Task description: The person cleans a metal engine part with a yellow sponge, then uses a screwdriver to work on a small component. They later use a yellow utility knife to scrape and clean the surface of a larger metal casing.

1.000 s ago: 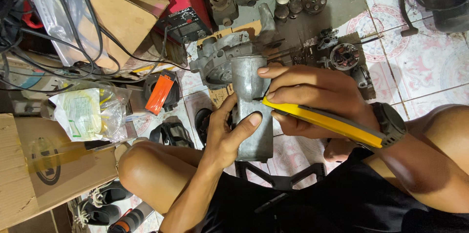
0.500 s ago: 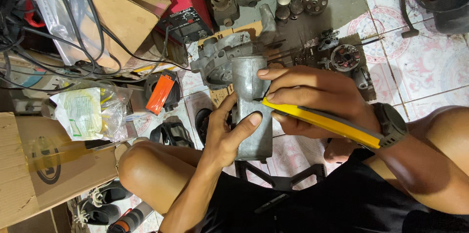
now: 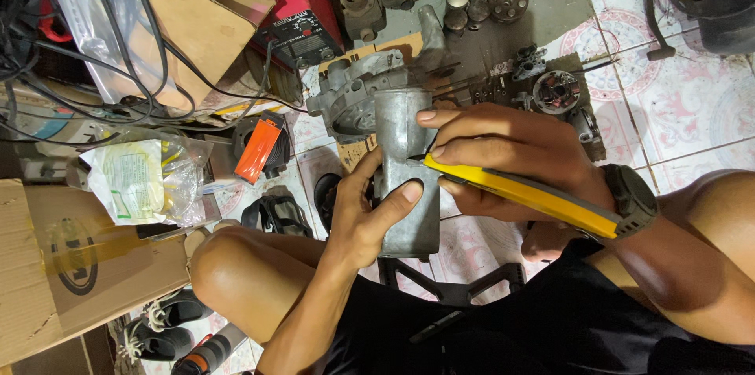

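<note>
Left hand (image 3: pixel 370 214) comes up from below, fingers wrapped round the left side of the grey metal housing (image 3: pixel 405 178), thumb pressed flat across its front face. Right hand (image 3: pixel 511 159) sits just right of the housing, fingers curled, index tip touching its upper right edge, gripping a yellow-handled tool (image 3: pixel 523 194) that runs back along the wrist. Right wrist bent inward; both forearms angle in from below.

head view only | worn on head, facing steeply down | close over left hand (image 3: pixel 370 214) and right hand (image 3: pixel 511 159) at frame centre | own knees nearest, at lower edge | tiled floor (image 3: pixel 692 108) with cardboard boxes (image 3: pixel 59 265) toward far and left edges | no second view to overlap
</note>
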